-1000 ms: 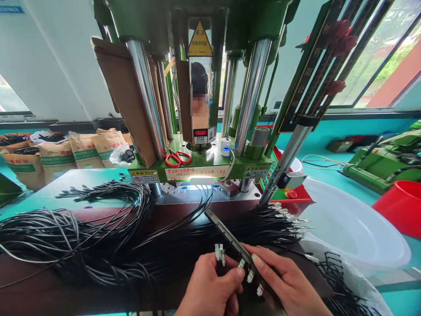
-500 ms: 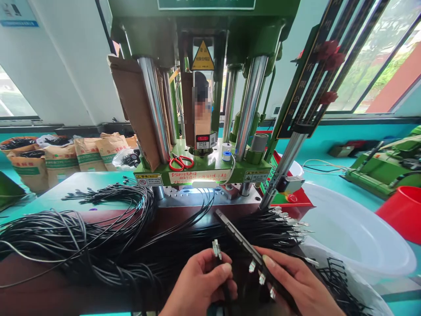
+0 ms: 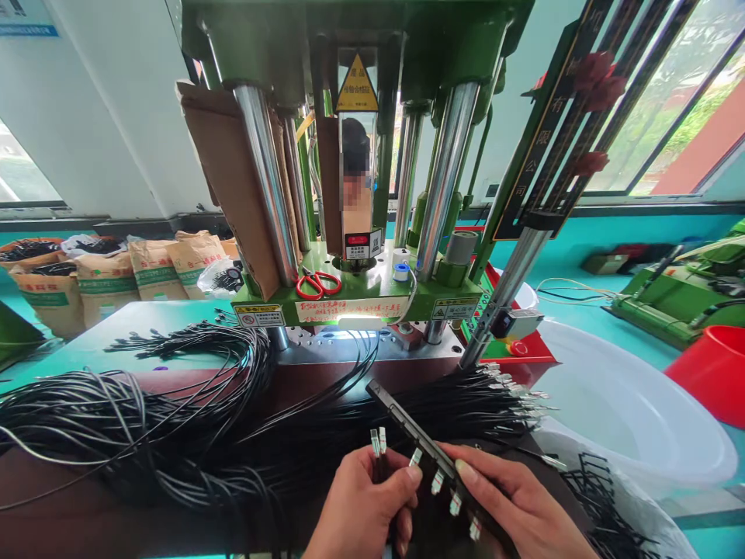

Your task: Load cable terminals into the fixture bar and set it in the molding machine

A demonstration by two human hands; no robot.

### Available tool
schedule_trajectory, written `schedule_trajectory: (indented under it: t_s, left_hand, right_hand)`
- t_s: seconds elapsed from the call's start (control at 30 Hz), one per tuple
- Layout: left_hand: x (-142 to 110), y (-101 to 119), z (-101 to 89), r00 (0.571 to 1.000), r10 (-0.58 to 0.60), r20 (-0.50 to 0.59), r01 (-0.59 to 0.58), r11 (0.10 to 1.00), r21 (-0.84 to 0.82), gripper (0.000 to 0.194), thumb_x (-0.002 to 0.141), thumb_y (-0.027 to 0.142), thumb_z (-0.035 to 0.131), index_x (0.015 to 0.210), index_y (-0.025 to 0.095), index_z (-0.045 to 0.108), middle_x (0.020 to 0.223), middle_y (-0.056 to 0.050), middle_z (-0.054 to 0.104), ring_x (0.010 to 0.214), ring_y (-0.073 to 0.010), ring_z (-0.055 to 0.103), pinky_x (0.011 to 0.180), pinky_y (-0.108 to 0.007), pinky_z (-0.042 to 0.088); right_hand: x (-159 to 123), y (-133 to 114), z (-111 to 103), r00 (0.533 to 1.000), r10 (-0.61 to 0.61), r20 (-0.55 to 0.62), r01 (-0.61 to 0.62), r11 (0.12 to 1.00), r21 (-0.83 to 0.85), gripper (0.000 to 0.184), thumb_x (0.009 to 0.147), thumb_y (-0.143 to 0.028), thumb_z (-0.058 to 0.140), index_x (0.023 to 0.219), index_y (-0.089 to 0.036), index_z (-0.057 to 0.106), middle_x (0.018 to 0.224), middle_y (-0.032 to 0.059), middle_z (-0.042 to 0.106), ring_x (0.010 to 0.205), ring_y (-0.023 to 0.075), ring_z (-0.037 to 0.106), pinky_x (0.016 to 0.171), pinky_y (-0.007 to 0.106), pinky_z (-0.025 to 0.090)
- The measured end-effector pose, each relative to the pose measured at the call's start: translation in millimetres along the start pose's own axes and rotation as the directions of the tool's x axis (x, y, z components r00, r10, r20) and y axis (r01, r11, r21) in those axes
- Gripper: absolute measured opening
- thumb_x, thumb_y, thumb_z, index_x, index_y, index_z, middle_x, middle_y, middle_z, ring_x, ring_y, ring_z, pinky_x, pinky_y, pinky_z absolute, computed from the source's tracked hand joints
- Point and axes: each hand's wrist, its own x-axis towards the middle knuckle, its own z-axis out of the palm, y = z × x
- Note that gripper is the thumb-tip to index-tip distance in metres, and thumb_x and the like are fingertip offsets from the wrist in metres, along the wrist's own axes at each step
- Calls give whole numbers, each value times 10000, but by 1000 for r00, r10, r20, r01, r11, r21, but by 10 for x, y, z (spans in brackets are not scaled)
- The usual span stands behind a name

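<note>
Left hand pinched on shiny metal-ended black cables; right hand closed on slim dark grooved bar, pointing 11 o'clock.

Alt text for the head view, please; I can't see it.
Left hand pinches metal-ended leads beside a slim dark bar held in the right hand, above black cables; behind stands a green press with red-handled scissors on its ledge.

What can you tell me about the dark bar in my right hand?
The dark bar is long, narrow and straight, metal by its look, with recesses along its face. It slants down from upper left to the right hand, which grips its lower part. Silvery tips stick out along its near edge, one at the left hand.
</note>
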Motion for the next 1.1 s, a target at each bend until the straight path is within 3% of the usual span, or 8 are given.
schedule_trajectory:
  t_s: [0.3,0.5,0.6,0.73,0.83,0.97,1.1]
  left_hand:
    - [4,34,-30,1000,-29,8,29,1000,12,326,650,421,712,658,146,537,503,35,533,313,-53,415,298,-174,314]
    - [-12,53,8,1000,-22,-22,22,1000,0,295,659,380,712,648,146,533,470,47,501,329,-49,399,320,-172,324]
    - [-31,77,7,999,-38,7,38,998,-45,348,636,415,750,673,131,552,516,30,532,366,-59,442,354,-187,366]
    - [-73,117,-59,999,-38,-14,35,989,-146,515,546,494,812,816,125,576,640,12,592,516,-95,558,526,-250,504]
    - [-87,128,-117,999,-1,-52,-4,994,-109,582,562,589,761,870,147,539,584,40,570,433,-75,504,427,-210,439]
    - [-78,120,-128,1000,20,-22,-19,998,66,510,663,649,634,790,177,489,503,63,525,300,-42,382,292,-164,256]
    - [-77,140,-89,999,8,-39,-3,991,133,469,675,626,616,718,182,471,516,72,504,277,-19,344,275,-160,216]
  right_hand:
    - [6,0,-16,998,-37,46,43,991,-128,405,938,-445,457,1278,-273,595,1070,51,673,939,209,587,911,331,454]
    - [-2,-19,-2,996,-68,64,82,962,-260,406,936,-462,443,1249,-275,621,819,25,632,769,179,559,903,347,464]
    - [-12,-9,-9,998,-48,51,58,978,-201,422,926,-471,459,1255,-259,619,873,42,667,822,205,589,883,352,480]
    - [-22,41,-54,999,52,-4,-52,998,20,453,904,-469,508,1269,-220,608,1064,90,700,950,265,626,885,396,507]
    - [-16,54,-72,997,75,4,-75,995,60,444,901,-455,529,1260,-208,615,1134,101,689,1016,287,622,915,416,497]
    - [1,24,-57,998,64,9,-64,998,-15,413,903,-463,528,1246,-254,623,1152,63,686,1052,267,612,944,378,477]
    - [10,34,-50,999,41,36,-40,999,-32,395,920,-450,507,1259,-274,609,1168,44,677,1061,246,602,968,375,457]
